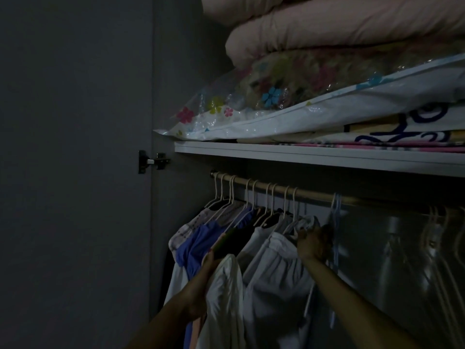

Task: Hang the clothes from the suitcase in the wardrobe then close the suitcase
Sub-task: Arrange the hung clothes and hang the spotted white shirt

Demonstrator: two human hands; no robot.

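I face the open wardrobe in dim light. A rail (314, 195) carries several white hangers with clothes: a blue top (198, 238), dark pieces and pale garments (274, 268). My right hand (314, 241) grips the top of a pale hanging garment just below the rail, next to a light blue hanger (336, 217). My left hand (210, 260) reaches in among the clothes, and a white garment (226, 298) covers most of it. How its fingers lie is hidden. The suitcase is out of view.
Above the rail a white shelf (302, 154) holds a floral plastic storage bag (251, 107) and pink folded bedding (339, 28). The open wardrobe door with its hinge (152, 161) stands at the left. More empty hangers (437, 222) hang at the rail's right end.
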